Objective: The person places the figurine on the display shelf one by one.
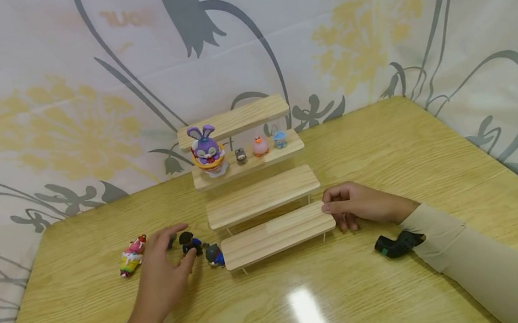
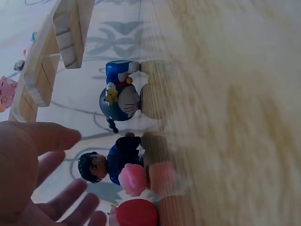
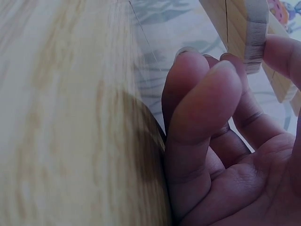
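My left hand (image 1: 161, 268) hovers over small figures at the left, thumb and fingers spread apart with nothing between them. Nearest is a dark-haired figure in dark blue (image 1: 190, 243); in the left wrist view this dark-haired figure (image 2: 110, 162) stands just beyond the fingertips. Beside it a blue cat figure (image 1: 214, 255) stands against the left end of the lowest shelf. My right hand (image 1: 358, 205) holds the right end of the tiered wooden display stand (image 1: 275, 234). In the right wrist view the thumb presses the shelf end (image 3: 256, 40), and other fingers curl below.
A purple rabbit figure (image 1: 207, 149), a small grey figure (image 1: 240, 156), a pink figure (image 1: 260, 146) and a blue-hatted figure (image 1: 279, 139) occupy the second shelf from the top. A colourful figure (image 1: 132, 256) lies left of my left hand. Patterned cloth (image 1: 244, 63) hangs behind the table.
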A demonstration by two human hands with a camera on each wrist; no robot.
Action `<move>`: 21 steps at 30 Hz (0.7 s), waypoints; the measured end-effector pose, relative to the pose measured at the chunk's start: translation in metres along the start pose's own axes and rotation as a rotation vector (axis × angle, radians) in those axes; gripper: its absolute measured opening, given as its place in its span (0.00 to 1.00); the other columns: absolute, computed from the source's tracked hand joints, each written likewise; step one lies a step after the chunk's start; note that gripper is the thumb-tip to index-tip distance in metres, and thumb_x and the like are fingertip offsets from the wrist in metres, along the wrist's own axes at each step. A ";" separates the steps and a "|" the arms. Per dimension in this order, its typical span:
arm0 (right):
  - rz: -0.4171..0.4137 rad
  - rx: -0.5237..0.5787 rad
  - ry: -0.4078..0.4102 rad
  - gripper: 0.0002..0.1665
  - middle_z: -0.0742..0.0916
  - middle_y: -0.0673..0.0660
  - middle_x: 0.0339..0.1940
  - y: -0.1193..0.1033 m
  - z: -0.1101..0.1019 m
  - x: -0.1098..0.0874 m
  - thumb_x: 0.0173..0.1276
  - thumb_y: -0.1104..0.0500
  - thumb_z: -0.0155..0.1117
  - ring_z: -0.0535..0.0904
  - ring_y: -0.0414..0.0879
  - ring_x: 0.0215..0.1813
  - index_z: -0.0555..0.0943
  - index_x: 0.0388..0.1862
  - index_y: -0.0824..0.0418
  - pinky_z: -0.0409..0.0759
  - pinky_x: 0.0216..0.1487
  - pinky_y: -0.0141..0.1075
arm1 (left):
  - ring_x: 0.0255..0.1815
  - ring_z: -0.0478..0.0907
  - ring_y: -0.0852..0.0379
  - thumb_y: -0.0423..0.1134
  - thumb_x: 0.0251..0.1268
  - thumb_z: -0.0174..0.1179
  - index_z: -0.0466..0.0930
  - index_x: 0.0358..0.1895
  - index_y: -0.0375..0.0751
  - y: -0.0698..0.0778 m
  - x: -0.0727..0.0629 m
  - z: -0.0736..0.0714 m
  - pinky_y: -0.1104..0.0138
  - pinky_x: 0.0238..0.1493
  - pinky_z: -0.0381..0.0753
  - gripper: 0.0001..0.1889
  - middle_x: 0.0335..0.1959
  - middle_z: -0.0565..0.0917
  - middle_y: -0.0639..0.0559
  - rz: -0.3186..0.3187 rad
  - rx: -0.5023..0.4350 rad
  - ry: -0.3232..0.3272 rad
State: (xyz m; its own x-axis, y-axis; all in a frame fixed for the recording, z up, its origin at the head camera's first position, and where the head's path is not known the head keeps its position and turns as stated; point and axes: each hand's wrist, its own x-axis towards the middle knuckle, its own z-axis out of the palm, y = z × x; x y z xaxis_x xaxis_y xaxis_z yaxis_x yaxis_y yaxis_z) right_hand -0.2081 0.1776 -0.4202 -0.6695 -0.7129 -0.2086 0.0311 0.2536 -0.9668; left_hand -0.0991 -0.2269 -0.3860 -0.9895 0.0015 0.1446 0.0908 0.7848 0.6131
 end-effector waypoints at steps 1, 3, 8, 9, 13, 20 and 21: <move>0.002 0.000 0.000 0.15 0.82 0.57 0.24 0.000 0.000 0.000 0.79 0.52 0.55 0.76 0.43 0.21 0.76 0.41 0.63 0.80 0.23 0.36 | 0.68 0.66 0.33 0.34 0.70 0.62 0.70 0.69 0.40 -0.001 0.000 0.000 0.36 0.61 0.71 0.26 0.69 0.67 0.34 -0.025 0.001 -0.027; 0.005 0.003 0.000 0.15 0.82 0.57 0.24 0.000 0.000 0.000 0.79 0.52 0.55 0.76 0.43 0.21 0.76 0.40 0.63 0.80 0.23 0.36 | 0.68 0.66 0.33 0.34 0.71 0.61 0.67 0.72 0.40 -0.003 0.001 0.000 0.37 0.61 0.72 0.28 0.70 0.67 0.33 -0.060 0.001 -0.065; 0.000 0.008 -0.001 0.14 0.82 0.57 0.24 -0.002 -0.001 0.001 0.79 0.52 0.55 0.77 0.43 0.20 0.76 0.40 0.63 0.80 0.23 0.36 | 0.69 0.68 0.33 0.34 0.73 0.57 0.60 0.75 0.40 -0.006 0.002 0.000 0.40 0.60 0.75 0.30 0.69 0.70 0.32 -0.093 -0.025 -0.119; -0.002 0.007 -0.001 0.14 0.82 0.57 0.24 -0.002 -0.001 0.001 0.79 0.52 0.55 0.77 0.43 0.20 0.76 0.40 0.63 0.80 0.23 0.36 | 0.69 0.68 0.33 0.34 0.74 0.57 0.59 0.76 0.40 -0.006 0.002 0.000 0.41 0.59 0.77 0.30 0.69 0.70 0.32 -0.098 -0.025 -0.129; -0.002 0.005 0.001 0.14 0.82 0.57 0.24 -0.002 0.000 0.002 0.79 0.53 0.55 0.77 0.43 0.21 0.77 0.41 0.63 0.80 0.23 0.36 | 0.61 0.76 0.37 0.34 0.75 0.56 0.58 0.76 0.43 -0.005 0.002 -0.001 0.57 0.42 0.81 0.30 0.67 0.72 0.32 -0.121 -0.031 -0.151; 0.007 0.005 0.004 0.14 0.82 0.57 0.24 -0.001 0.000 0.001 0.78 0.52 0.56 0.77 0.43 0.21 0.76 0.41 0.63 0.80 0.23 0.36 | 0.59 0.78 0.40 0.31 0.74 0.55 0.62 0.74 0.40 -0.005 0.001 0.000 0.55 0.46 0.82 0.27 0.64 0.75 0.33 -0.104 -0.041 -0.135; 0.006 0.006 0.003 0.14 0.82 0.57 0.24 -0.001 0.000 0.001 0.78 0.52 0.56 0.77 0.43 0.21 0.76 0.41 0.63 0.80 0.23 0.36 | 0.60 0.78 0.39 0.31 0.75 0.54 0.62 0.73 0.40 -0.005 0.001 0.000 0.52 0.50 0.82 0.27 0.64 0.75 0.33 -0.099 -0.043 -0.131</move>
State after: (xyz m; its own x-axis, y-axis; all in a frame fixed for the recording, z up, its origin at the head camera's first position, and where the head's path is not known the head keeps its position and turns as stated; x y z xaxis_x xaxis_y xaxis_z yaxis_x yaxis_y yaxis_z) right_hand -0.2089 0.1766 -0.4199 -0.6718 -0.7090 -0.2143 0.0401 0.2540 -0.9664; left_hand -0.1006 -0.2305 -0.3889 -0.9998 0.0087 -0.0188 -0.0056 0.7581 0.6521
